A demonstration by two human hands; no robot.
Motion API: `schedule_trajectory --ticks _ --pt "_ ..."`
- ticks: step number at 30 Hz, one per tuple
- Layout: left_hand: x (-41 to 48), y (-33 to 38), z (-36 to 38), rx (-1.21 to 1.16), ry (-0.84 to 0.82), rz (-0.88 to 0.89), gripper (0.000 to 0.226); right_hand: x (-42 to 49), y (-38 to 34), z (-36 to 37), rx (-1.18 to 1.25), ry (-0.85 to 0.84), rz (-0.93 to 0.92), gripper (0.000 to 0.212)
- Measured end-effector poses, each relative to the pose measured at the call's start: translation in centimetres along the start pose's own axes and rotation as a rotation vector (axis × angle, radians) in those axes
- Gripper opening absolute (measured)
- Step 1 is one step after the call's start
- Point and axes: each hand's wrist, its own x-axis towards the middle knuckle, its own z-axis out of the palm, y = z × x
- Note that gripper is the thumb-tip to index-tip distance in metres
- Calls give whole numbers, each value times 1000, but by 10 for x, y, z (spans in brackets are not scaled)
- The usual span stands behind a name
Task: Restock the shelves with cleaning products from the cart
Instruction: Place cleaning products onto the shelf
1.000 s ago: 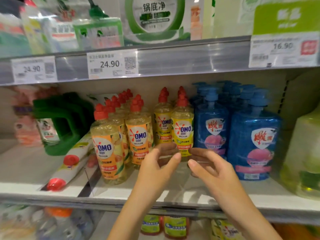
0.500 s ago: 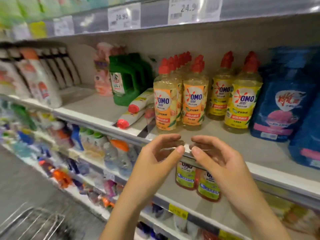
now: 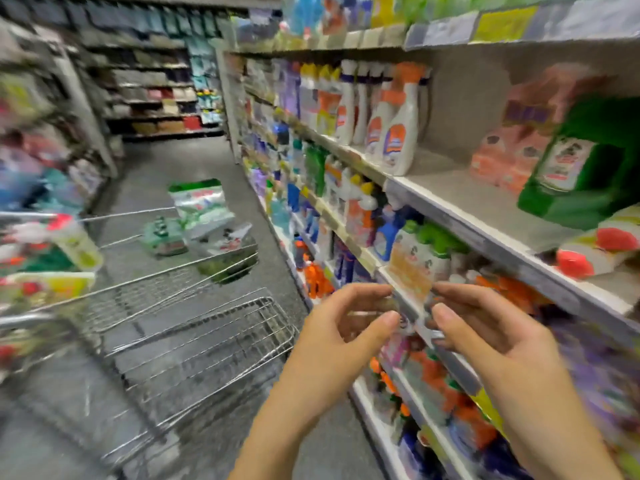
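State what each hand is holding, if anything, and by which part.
It cannot be told: the left hand and right hand have curled fingers close together, but blur hides whether anything small lies between them.

Cart (image 3: 194, 327) at lower left of frame; shelves (image 3: 485, 216) along the right; 2 hands (image 3: 346, 337) at bottom centre between them.

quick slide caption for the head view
Left hand and right hand, loosely curled, raised between wire cart and stocked shelves.
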Motion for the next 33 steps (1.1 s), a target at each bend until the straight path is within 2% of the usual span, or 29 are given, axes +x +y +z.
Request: schedule_trajectory --ticks 4,12,14,19,26,33 --pt "-11 -8 -103 6 212 -27 21 25 14 110 78 -181 33 26" --pt "-29 -31 -263 36 501 -85 23 58 38 292 116 -457 85 33" --pt "-31 -40 -291 33 546 -102 21 64 45 326 131 -533 98 37" --pt "-19 -64 -352 31 656 -172 22 91 71 395 143 -643 159 29" --pt "36 -94 -441 47 783 -236 23 165 118 488 97 -814 218 32" --pt "92 -122 -537 63 1044 -294 19 244 150 602 73 -1035 250 32"
